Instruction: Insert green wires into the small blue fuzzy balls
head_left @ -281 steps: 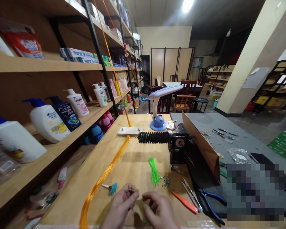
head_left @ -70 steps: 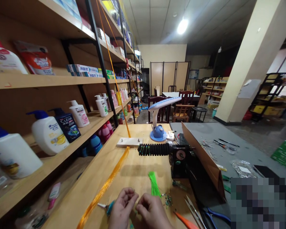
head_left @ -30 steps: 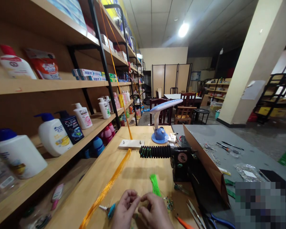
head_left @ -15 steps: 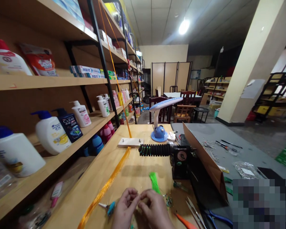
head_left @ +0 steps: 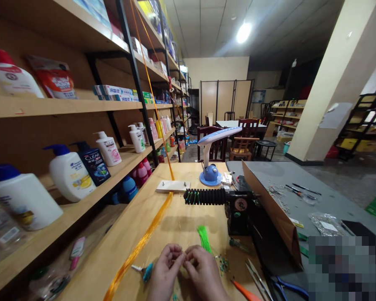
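Note:
Fingertips of my left hand (head_left: 167,269) and my right hand (head_left: 200,267) meet in a pinch low in the view, over the wooden table (head_left: 128,234). Whatever they pinch is too small to make out. Just beyond my right hand lies a bundle of bright green strands (head_left: 204,238), with small beads (head_left: 224,264) to its right. A teal piece with a pale tip (head_left: 147,271) lies beside my left hand. Long orange threads (head_left: 147,234) run down from a pale clamp plate (head_left: 173,186). A black ribbed roller (head_left: 205,196) has green pins on its left end.
A blue lamp (head_left: 210,174) stands behind the roller. Tweezers (head_left: 258,278), an orange-handled tool (head_left: 244,290) and blue pliers (head_left: 288,287) lie at the lower right, beside an upright brown board (head_left: 272,213). Shelves of bottles (head_left: 70,175) line the left.
Both hands remain pinched together in nearly the same place, with a slight shift of the fingers. The whole view has moved a little.

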`<state>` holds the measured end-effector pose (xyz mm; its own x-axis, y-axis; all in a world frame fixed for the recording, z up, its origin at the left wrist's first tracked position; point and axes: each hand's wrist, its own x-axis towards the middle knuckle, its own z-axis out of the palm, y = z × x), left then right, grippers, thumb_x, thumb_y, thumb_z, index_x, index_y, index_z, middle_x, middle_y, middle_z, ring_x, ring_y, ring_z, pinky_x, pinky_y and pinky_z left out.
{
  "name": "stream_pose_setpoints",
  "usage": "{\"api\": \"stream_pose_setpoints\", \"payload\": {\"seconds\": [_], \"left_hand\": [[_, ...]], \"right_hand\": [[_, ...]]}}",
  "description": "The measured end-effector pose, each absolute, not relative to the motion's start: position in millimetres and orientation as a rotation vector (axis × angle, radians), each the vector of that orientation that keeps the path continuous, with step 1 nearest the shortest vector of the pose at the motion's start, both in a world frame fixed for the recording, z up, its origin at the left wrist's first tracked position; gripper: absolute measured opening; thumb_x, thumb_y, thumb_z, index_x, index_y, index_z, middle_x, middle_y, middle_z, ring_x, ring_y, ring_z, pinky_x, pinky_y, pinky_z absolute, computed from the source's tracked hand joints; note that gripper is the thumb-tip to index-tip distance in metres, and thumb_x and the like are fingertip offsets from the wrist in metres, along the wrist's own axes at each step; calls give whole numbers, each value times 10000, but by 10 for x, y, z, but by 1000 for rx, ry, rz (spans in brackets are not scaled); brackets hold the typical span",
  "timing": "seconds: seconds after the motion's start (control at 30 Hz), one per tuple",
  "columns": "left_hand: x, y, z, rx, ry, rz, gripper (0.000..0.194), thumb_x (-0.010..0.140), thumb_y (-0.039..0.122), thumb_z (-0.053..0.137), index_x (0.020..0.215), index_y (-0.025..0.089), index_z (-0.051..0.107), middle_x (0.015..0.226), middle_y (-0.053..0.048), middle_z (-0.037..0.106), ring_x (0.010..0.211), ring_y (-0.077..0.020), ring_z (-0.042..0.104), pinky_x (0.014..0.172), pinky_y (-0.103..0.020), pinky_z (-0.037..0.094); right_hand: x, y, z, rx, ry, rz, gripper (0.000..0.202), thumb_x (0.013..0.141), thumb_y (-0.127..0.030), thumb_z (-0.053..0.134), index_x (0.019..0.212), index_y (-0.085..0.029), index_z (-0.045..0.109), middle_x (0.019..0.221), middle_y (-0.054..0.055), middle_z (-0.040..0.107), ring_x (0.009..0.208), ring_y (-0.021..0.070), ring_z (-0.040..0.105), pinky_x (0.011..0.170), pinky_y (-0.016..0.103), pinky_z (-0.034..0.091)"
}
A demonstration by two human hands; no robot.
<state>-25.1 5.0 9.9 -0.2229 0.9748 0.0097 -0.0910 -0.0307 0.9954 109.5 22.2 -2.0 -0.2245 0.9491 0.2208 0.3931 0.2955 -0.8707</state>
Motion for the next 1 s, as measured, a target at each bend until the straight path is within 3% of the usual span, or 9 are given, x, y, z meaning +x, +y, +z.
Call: {"api": "stream_pose_setpoints", "payload": {"seconds": [0.37,0.5,0.6,0.67,0.8,1.0], "left_hand": [[-256,109,-7,1066,1271,1456,366,607,505,823,742,216,643,673,-10,704,692,-233,694,659,-302,536],[-269,115,-36,1128,1308,1439,341,644,502,803,742,218,644,677,-10,694,687,-225,672,657,-291,516],[-251,88,-44,1241,1375,1438,312,689,508,763,735,223,646,674,-2,663,646,-208,631,619,-273,483],[-229,63,-42,1385,1407,1391,257,736,477,721,735,229,651,663,3,643,610,-199,597,590,-266,450],[-203,34,14,1693,1368,1224,100,787,312,657,713,246,644,663,-13,644,642,-219,601,611,-274,434],[-233,35,124,1857,1310,988,106,807,215,623,720,260,665,727,-45,686,714,-244,656,668,-286,486]], "right_hand": [[1079,289,-130,-1246,-1839,845,131,778,-118,632,708,-212,689,884,51,745,836,220,690,765,295,500],[1167,282,-131,-1229,-1833,851,195,764,-129,611,886,-205,742,959,68,760,872,247,698,797,320,500],[1252,345,-98,-1238,-1713,858,246,851,-273,561,992,-171,736,909,97,760,728,242,682,687,331,501],[1282,412,-54,-1204,-1565,958,301,879,-390,550,924,-155,732,824,94,748,645,221,657,608,309,488],[1271,498,51,-1060,-1298,1198,401,766,-539,687,846,-147,696,774,82,729,684,218,666,593,280,491],[1296,409,131,-1066,-1099,1366,418,679,-557,752,676,-157,628,567,21,676,494,148,592,509,235,430]]}}
